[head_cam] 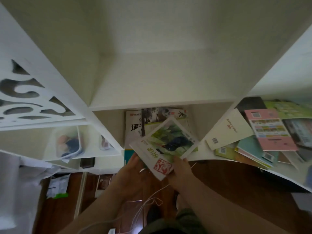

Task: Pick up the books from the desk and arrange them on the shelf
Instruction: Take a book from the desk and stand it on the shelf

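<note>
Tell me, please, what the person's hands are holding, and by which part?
Both hands hold one book, the one with a green-and-white cover. The left hand and the right hand take it at its near end.

Held book [166, 146] sits between left hand [130, 173] and right hand [181, 176], in front of the middle shelf compartment [162, 105]. Stacked books [135, 125] lie inside that compartment, behind the held book. Pile of books [253, 142] lies to the right. Container [67, 142] sits in the left compartment.
</note>
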`<control>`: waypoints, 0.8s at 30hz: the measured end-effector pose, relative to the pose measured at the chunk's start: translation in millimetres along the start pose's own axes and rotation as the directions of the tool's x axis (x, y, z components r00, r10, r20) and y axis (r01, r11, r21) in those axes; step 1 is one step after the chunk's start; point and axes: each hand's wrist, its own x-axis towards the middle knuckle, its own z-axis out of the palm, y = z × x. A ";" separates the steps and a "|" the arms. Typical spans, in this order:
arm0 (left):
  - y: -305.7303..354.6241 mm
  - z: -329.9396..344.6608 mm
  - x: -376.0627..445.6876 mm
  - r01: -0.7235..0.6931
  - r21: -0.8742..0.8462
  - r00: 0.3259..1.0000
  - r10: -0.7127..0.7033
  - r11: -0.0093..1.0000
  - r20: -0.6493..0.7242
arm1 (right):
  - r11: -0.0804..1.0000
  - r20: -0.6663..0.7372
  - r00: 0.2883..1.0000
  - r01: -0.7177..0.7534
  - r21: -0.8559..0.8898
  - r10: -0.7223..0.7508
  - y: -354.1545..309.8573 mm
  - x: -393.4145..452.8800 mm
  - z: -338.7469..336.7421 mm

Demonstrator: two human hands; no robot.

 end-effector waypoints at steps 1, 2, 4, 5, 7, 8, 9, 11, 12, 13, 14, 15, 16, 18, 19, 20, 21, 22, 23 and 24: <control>-7.5 2.5 0.6 -0.038 0.033 0.999 0.038 0.999 0.014 | 0.997 0.058 0.998 -0.033 -0.064 0.037 12.7 -7.8 3.7; -13.1 2.8 2.8 -0.091 0.081 0.996 0.092 0.993 0.000 | 0.988 0.096 0.991 -0.083 -0.130 0.095 24.5 -11.4 3.6; -11.6 1.9 4.4 -0.192 0.263 0.974 0.216 0.945 -0.063 | 0.935 0.100 0.975 -0.159 -0.318 0.200 33.2 -27.4 0.3; -5.5 1.1 3.2 -0.215 0.385 0.962 0.263 0.897 -0.074 | 0.881 0.079 0.975 -0.150 -0.450 0.206 32.6 -30.0 -5.7; 14.1 0.2 -0.9 -0.191 0.593 0.952 0.294 0.782 -0.081 | 0.679 0.061 0.993 -0.023 -0.734 0.098 25.2 -27.5 -21.7; 25.2 2.5 -3.3 -0.162 0.666 0.953 0.291 0.728 -0.088 | 0.579 0.061 0.998 0.045 -0.814 0.008 17.2 -26.0 -27.6; 36.5 6.8 -5.5 -0.139 0.711 0.954 0.287 0.689 -0.091 | 0.495 0.050 0.994 0.091 -0.864 -0.097 8.3 -23.1 -31.9; 57.3 19.6 -8.3 -0.136 0.751 0.954 0.290 0.646 -0.077 | 0.505 -0.004 0.969 0.126 -0.854 -0.248 -16.2 -27.6 -31.7; 66.8 26.8 -9.5 -0.149 0.756 0.954 0.294 0.638 -0.061 | 0.605 -0.048 0.961 0.133 -0.785 -0.273 -25.6 -26.4 -31.7; 75.8 34.6 -10.7 -0.168 0.756 0.952 0.303 0.632 -0.042 | 0.676 -0.078 0.951 0.153 -0.721 -0.299 -38.4 -26.4 -30.4; 83.7 41.5 -13.0 -0.186 0.759 0.949 0.313 0.624 -0.024 | 0.702 -0.095 0.938 0.179 -0.689 -0.333 -50.5 -26.7 -28.9; 91.1 47.4 -15.5 -0.209 0.762 0.946 0.326 0.613 -0.003 | 0.700 -0.087 0.926 0.214 -0.682 -0.369 -62.0 -29.5 -27.0; 97.8 51.0 -17.7 -0.232 0.768 0.940 0.341 0.597 0.020 | 0.681 -0.066 0.920 0.236 -0.693 -0.387 -71.8 -32.2 -25.9; 109.7 54.1 -22.8 -0.272 0.789 0.928 0.366 0.551 0.065 | 0.572 -0.025 0.903 0.249 -0.781 -0.428 -87.8 -42.2 -24.1; 114.8 54.0 -25.9 -0.278 0.806 0.928 0.364 0.522 0.084 | 0.471 0.018 0.884 0.266 -0.841 -0.467 -94.3 -48.6 -21.8; 119.5 54.3 -29.3 -0.269 0.827 0.935 0.339 0.494 0.102 | 0.368 0.072 0.853 0.298 -0.881 -0.517 -101.1 -49.7 -19.6; 123.2 55.7 -33.5 -0.250 0.852 0.947 0.299 0.459 0.117 | 0.265 0.157 0.814 0.355 -0.896 -0.559 -105.9 -50.2 -15.5; 126.3 58.3 -37.8 -0.231 0.878 0.959 0.250 0.420 0.133 | 0.155 0.265 0.774 0.420 -0.894 -0.575 -109.7 -50.6 -10.4; 128.9 61.5 -42.2 -0.211 0.902 0.970 0.195 0.377 0.145 | 0.044 0.366 0.748 0.466 -0.884 -0.553 -113.5 -50.7 -4.9; 130.5 65.2 -46.0 -0.194 0.919 0.977 0.147 0.343 0.152 | -0.043 0.444 0.740 0.493 -0.869 -0.505 -116.5 -50.3 0.0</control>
